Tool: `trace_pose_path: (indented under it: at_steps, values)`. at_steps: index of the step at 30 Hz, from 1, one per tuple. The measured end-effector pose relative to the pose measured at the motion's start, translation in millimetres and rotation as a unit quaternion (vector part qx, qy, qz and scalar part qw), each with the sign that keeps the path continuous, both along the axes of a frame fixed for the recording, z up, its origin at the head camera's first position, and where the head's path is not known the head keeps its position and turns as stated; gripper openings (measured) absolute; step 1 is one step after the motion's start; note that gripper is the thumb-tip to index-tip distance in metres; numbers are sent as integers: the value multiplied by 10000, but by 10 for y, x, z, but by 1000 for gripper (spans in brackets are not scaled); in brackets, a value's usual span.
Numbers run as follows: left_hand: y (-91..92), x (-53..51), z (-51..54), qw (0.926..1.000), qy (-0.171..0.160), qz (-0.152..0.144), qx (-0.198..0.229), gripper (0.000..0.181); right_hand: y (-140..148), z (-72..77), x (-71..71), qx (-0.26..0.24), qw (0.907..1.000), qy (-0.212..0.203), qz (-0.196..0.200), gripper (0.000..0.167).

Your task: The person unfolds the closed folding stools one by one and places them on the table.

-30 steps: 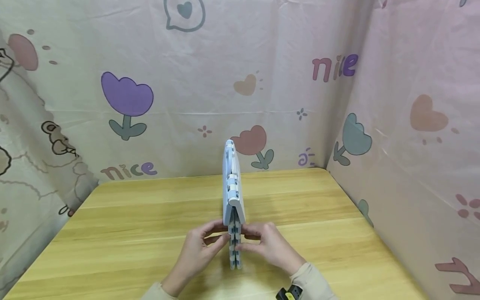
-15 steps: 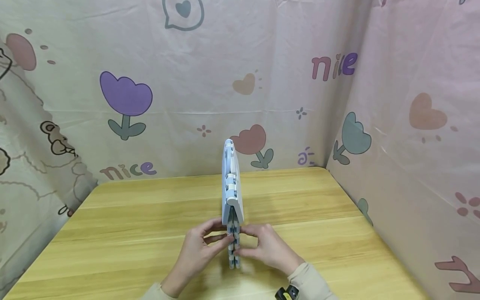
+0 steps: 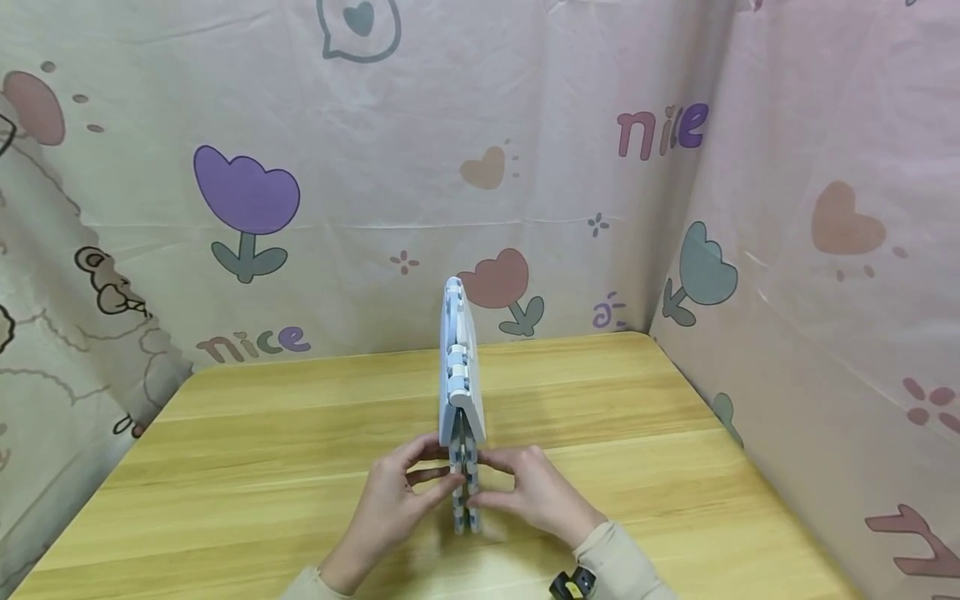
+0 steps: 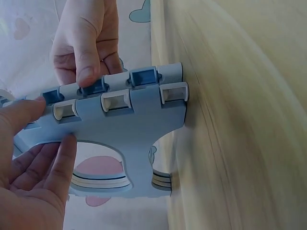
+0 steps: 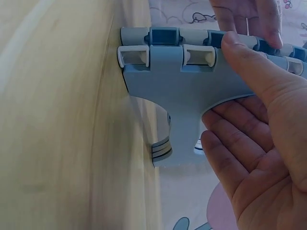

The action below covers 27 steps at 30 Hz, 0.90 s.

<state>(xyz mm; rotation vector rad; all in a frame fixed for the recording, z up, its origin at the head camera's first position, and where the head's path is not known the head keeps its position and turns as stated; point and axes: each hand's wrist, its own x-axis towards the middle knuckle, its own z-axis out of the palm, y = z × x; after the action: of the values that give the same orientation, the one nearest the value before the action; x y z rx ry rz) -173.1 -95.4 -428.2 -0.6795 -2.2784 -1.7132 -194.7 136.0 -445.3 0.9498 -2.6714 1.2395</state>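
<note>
A light blue and white folding plastic stool (image 3: 458,375) stands on edge on the table, its two leg panels close together with a narrow gap between them. My left hand (image 3: 393,504) grips the left leg panel, thumb on its near hinged edge. On the other side my right hand (image 3: 543,496) pinches the right panel between thumb and fingers. In the left wrist view the blue panel (image 4: 139,120) has a curved cutout and hinge sockets along its edge, with fingers under the cutout. The right wrist view shows the matching panel (image 5: 177,91), my thumb over its edge.
The wooden table (image 3: 300,417) extends around the stool on both sides. Behind it hangs a printed curtain (image 3: 375,167), and another stretch of curtain (image 3: 810,333) runs along the right side. A black wristband (image 3: 572,583) is near the right sleeve.
The lower ends of the two leg panels stand slightly farther apart than before. Both hands keep their grip, and the whole head view has shifted a little.
</note>
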Motion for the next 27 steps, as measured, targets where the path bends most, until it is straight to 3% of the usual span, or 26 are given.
trace_pose_path:
  at_steps: [7,16,27]
  values:
    - [-29,-19,13,9994,-311,156,52,50,45,-10,-32,-22,10000,-82,-30,60]
    - [-116,-80,-8,10000,88,43,2,48,90,-37,-86,-112,9999,-72,-76,61]
    - [-244,-134,-31,9996,-13,266,-104,48,199,-25,-161,-270,9990,-362,17,60]
